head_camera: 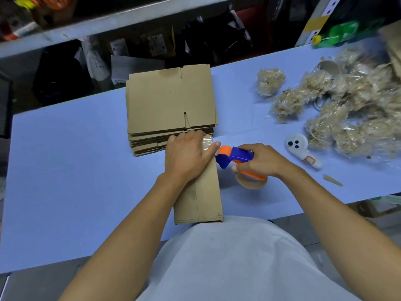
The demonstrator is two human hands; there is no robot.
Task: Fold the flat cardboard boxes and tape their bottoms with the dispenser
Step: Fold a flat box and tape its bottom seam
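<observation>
L hand (186, 155) fingers flat, spread, pressing far end of the box (204, 187); thumb out toward dispenser nose. R hand (260, 160) wrapped round the tape dispenser (235, 158) handle; palm hides most of handle, roll (249, 181) partly visible below. Dispenser nose points left at box edge. Clear tape strip under L fingers, hard to make out. Box long axis runs from torso toward flat stack (171, 105) on blue table (65, 170). Straw bundles (347, 118) at right, cut off.

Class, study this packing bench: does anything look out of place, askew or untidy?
A small cardboard scrap lies loose on the blue table, right of the tape dispenser. The stack of flat boxes sits unevenly, edges staggered. Nothing looks damaged.
</observation>
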